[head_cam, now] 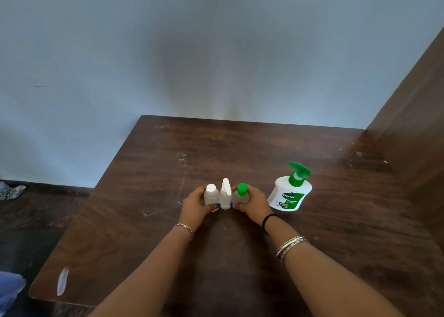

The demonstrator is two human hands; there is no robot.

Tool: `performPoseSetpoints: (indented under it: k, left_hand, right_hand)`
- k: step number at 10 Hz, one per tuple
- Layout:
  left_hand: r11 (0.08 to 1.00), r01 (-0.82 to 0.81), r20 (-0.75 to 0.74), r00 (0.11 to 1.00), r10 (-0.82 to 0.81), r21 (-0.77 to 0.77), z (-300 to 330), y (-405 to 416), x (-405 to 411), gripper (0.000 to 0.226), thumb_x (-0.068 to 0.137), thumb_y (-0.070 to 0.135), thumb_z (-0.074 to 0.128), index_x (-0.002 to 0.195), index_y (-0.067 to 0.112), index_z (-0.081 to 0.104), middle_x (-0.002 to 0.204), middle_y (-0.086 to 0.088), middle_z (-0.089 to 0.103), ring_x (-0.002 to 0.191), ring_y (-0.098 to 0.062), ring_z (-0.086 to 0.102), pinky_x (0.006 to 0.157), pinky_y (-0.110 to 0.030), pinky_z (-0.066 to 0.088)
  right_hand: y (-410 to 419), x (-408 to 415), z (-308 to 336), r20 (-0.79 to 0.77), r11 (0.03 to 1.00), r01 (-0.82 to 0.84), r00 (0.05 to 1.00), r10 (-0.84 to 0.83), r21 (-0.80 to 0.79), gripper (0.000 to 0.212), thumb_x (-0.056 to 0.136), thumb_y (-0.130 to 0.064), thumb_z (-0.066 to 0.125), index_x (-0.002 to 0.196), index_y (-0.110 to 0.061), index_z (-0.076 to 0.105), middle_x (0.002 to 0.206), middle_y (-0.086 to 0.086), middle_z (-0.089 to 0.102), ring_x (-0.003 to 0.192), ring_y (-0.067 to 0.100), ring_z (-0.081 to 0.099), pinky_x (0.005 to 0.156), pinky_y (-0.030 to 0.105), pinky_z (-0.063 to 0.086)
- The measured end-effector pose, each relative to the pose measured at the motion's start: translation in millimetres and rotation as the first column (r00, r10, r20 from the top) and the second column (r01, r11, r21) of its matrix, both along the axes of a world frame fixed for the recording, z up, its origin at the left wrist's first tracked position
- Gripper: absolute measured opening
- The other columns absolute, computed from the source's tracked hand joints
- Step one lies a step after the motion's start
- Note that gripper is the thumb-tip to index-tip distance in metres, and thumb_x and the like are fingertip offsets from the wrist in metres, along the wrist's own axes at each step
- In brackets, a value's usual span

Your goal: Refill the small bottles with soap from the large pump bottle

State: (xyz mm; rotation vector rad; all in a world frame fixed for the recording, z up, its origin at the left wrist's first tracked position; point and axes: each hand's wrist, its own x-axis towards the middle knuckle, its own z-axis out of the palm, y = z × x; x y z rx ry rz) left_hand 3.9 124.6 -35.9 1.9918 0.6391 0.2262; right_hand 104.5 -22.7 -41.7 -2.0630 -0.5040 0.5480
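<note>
Head view: three small bottles upright, touching in row at table [240, 256] centre. Left hand [194, 205] grips white-capped bottle [211, 194]; right hand [254, 202] grips green-capped bottle [241, 193]; spray-top bottle [225, 194] wedged between, thumbs at its base. Large pump bottle [289, 189] near on right, white body, green pump, untouched. All caps on. Judgement: task barely begun; uncapping, pumping, recapping all left.

Head view: looks forward and down from above the table [336, 232].
Facing: the pale wall [192, 52].
Nearness: both forearms reach in, seemingly close.
</note>
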Motion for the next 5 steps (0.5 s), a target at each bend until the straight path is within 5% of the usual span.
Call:
performPoseSetpoints:
  k: [1, 5]
  left_hand:
    - [1.0, 0.014, -0.022, 1.0, -0.014, -0.014, 2.6, 0.3, -0.7, 0.052, 0.069, 0.005, 0.076, 0.117, 0.008, 0.056, 0.112, -0.001, 0.06, 0.098, -0.009, 0.053, 0.083, -0.017, 0.04]
    - [0.99, -0.016, -0.027, 1.0, 0.012, -0.138, 2.5, 0.5, -20.6, 0.052, 0.069, -0.004, 0.073, 0.117, 0.006, 0.054, 0.113, -0.008, 0.064, 0.099, -0.012, 0.059, 0.093, -0.025, 0.045]
  right_hand:
    - [-0.3, 2.0, 0.0, -0.022, 1.0, -0.012, 1.0, 0.011, -0.024, 0.047, 0.068, -0.008, 0.079, 0.112, -0.014, 0.064, 0.106, 0.001, 0.065, 0.098, 0.015, 0.057, 0.091, 0.03, 0.047]
    - [-26.7, -8.7, 1.5, -0.099, 0.997, -0.032, 0.995, 0.024, -0.071, 0.058, 0.074, 0.008, 0.069, 0.125, -0.009, 0.048, 0.12, 0.003, 0.056, 0.113, 0.015, 0.054, 0.088, 0.018, 0.041]
